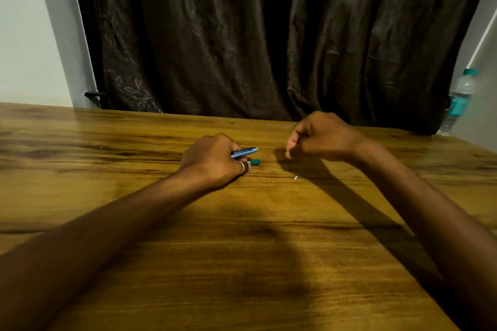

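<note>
Our left hand (215, 158) is curled round the blue pen (245, 152), low on the table (242, 263), with the pen's end poking out to the right. The teal cap (255, 161) lies on the wood just under the pen, right at our fingertip. Our right hand (320, 138) hovers to the right of the pen, fingers curled in, nothing showing in it. A tiny white speck (295, 177) sits right of the pen and nearer to us. Risk as we see it: the cap is small and loose, so a nudge from that fingertip could send it rolling off. The water bottle (458, 99) is far right of the pen, well apart, so no worry there.
</note>
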Tool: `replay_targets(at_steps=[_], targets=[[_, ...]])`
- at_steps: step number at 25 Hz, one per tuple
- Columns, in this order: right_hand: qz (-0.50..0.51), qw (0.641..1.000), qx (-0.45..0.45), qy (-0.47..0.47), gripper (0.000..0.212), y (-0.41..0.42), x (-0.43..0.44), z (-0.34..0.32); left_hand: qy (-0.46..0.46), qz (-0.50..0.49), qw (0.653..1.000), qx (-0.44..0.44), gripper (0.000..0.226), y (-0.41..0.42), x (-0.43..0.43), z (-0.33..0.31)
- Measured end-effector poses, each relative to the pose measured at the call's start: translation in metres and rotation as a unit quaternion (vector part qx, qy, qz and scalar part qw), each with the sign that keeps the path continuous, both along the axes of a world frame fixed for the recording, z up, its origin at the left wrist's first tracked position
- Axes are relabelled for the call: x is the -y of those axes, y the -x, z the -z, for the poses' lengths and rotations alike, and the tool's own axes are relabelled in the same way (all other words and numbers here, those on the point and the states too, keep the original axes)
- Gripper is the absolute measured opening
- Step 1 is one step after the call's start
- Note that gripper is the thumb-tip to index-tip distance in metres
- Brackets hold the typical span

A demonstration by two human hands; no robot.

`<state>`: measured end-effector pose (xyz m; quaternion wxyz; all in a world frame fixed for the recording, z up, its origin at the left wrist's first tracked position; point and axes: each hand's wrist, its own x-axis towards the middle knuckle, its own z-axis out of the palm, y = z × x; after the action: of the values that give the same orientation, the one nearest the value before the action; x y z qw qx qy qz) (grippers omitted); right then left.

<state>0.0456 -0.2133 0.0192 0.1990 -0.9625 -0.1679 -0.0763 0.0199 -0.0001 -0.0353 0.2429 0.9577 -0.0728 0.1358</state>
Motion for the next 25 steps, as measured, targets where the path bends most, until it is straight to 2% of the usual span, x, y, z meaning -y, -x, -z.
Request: replay_targets(at_steps=[5,9,12,16,18,20,22,25], targets=[[-0.031,0.991,-0.103,0.084,0.010,0.001,0.005,-0.003,0.016,0.002,0.999,-0.028,0.028,-0.001,-0.004,-0.006],[-0.049,0.984,-0.118,0.127,0.012,0.000,0.005,-0.001,0.010,0.010,1.000,-0.006,0.038,-0.005,-0.007,-0.014],[-0.054,0.982,-0.120,0.135,0.009,0.000,0.004,0.001,0.076,0.040,0.996,-0.008,0.039,-0.008,-0.006,-0.018],[-0.035,0.983,-0.103,0.146,0.006,0.003,0.002,0.001,0.178,0.105,0.978,0.009,0.020,-0.004,-0.004,-0.019],[-0.018,0.995,-0.060,0.078,0.004,0.004,0.001,-0.001,0.202,0.140,0.969,-0.005,0.024,-0.003,-0.003,-0.018],[-0.012,0.998,-0.029,-0.057,0.003,0.003,-0.002,-0.001,0.211,0.167,0.963,-0.012,0.024,-0.006,-0.005,-0.018],[-0.027,0.985,-0.017,-0.167,0.007,0.002,-0.006,0.001,0.210,0.187,0.960,-0.013,0.028,-0.009,-0.005,-0.017],[-0.063,0.964,-0.013,-0.259,0.015,0.003,-0.011,0.006,0.199,0.202,0.959,-0.016,0.033,-0.011,-0.005,-0.017]])
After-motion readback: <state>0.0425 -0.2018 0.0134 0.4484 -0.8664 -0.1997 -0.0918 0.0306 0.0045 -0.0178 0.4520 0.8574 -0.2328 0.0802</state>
